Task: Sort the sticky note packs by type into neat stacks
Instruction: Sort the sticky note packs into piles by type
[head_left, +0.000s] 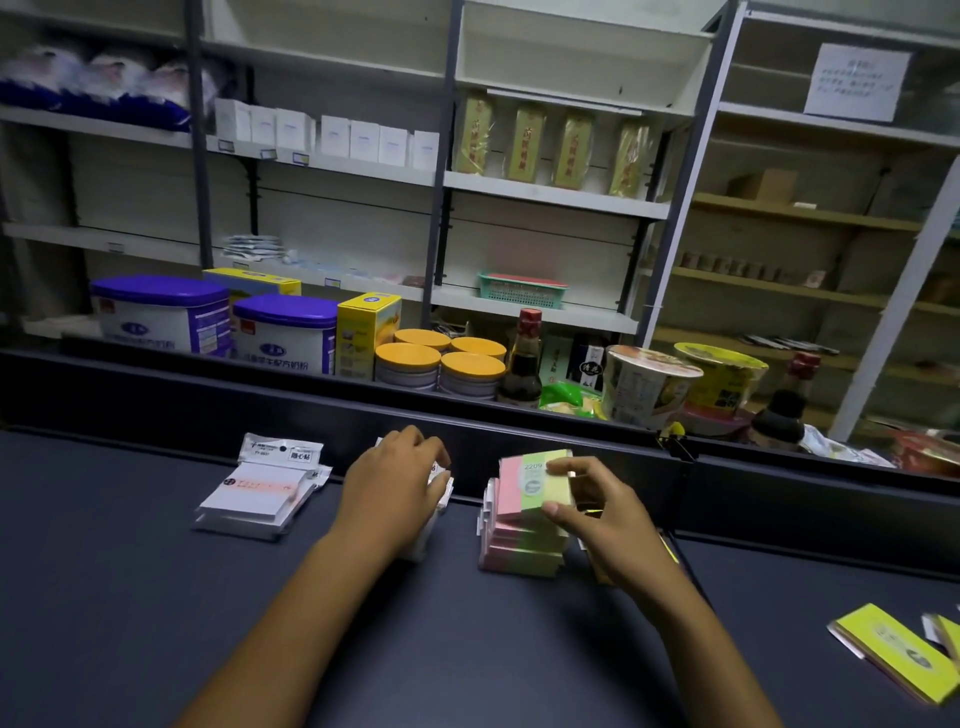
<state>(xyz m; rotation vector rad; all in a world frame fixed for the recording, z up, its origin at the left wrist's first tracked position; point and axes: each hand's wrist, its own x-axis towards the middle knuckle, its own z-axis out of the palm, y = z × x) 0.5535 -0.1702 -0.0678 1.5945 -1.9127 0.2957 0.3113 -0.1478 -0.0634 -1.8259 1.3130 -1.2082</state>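
Observation:
A stack of pink-and-green sticky note packs (519, 540) stands in the middle of the dark counter (130, 623). My right hand (597, 512) pinches the top pack (530, 486) of that stack between thumb and fingers. My left hand (395, 480) lies curled over a pile of white wrapped packs (439, 493), which it mostly hides. Further left sits a stack of white packs with hang tabs (260, 493). A yellow-green pack (898, 652) lies flat at the right edge, with another partly cut off beside it.
A raised dark ledge (519, 431) runs along the counter's far side. Behind it stand milk powder tins (280, 332), yellow-lidded jars (441, 364), a sauce bottle (524, 358) and noodle cups (649, 384). Store shelves fill the background.

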